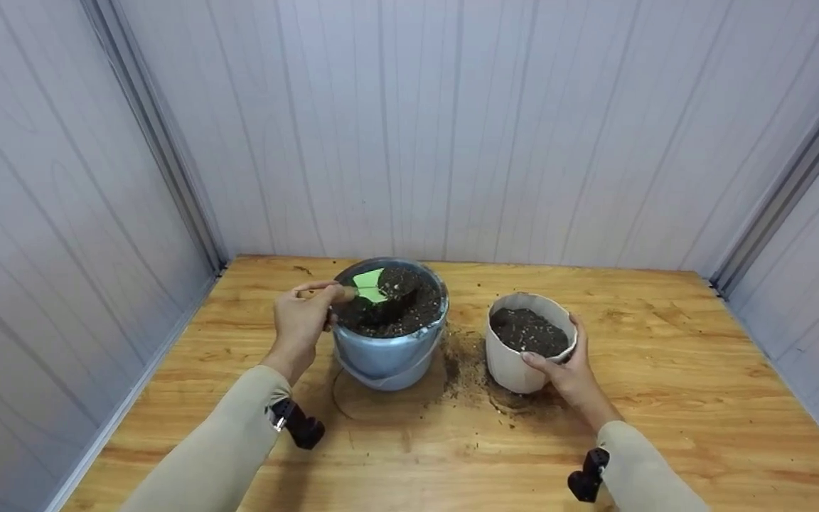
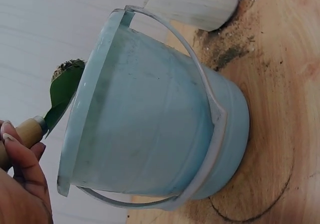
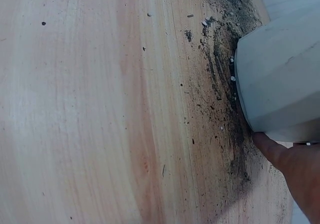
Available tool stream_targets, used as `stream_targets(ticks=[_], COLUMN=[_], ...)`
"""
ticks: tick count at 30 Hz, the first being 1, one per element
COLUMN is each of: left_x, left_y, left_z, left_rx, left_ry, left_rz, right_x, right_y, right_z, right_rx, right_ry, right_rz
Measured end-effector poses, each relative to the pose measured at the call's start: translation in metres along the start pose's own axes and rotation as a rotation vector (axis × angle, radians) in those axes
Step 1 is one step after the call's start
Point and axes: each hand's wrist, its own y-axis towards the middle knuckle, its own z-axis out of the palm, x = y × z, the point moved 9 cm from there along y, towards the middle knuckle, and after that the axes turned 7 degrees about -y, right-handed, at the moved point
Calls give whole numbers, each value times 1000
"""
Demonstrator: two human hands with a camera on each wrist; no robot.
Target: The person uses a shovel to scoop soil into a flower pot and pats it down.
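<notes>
Pinching the wooden-handled, green-bladed trowel (image 1: 368, 286) over the round, light-blue plastic bucket (image 1: 381, 358), the left hand (image 1: 299, 321) is balancing dark, crumbly soil (image 1: 397, 281), probably best carried level, while the right hand's (image 1: 571, 375) fingers are gripping the off-white, soil-filled pot (image 1: 511, 366) right of the bucket.

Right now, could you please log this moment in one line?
left hand: grips green trowel carrying soil over bucket; right hand: holds white pot of soil

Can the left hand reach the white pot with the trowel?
Probably yes: only spilled soil lies between the bucket and the white pot, whose top is open; the right hand grips the opposite side.
</notes>
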Motion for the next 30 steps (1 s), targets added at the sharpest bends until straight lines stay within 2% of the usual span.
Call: stream_targets(ticks=[7,12,21,27,30], left_x=[4,-1,5,15,19], left_y=[1,0,-12,-26,-34], left_z=[-6,8,62,107,130], left_rx=[-14,4,78,189,250], left_ry=[-63,-75,-100,-107,-131], left_rz=[-57,-53,-52,-86,-78], right_x=[2,2,-3,-2,-1], right_y=[-3,-4,-6,-8,-8], right_z=[5,3,6,9,8], right_rx=[-8,-13,-14,-13,-21], right_ry=[-2,-2,4,32,29], right_rz=[-33,-32,-5,-25,-15])
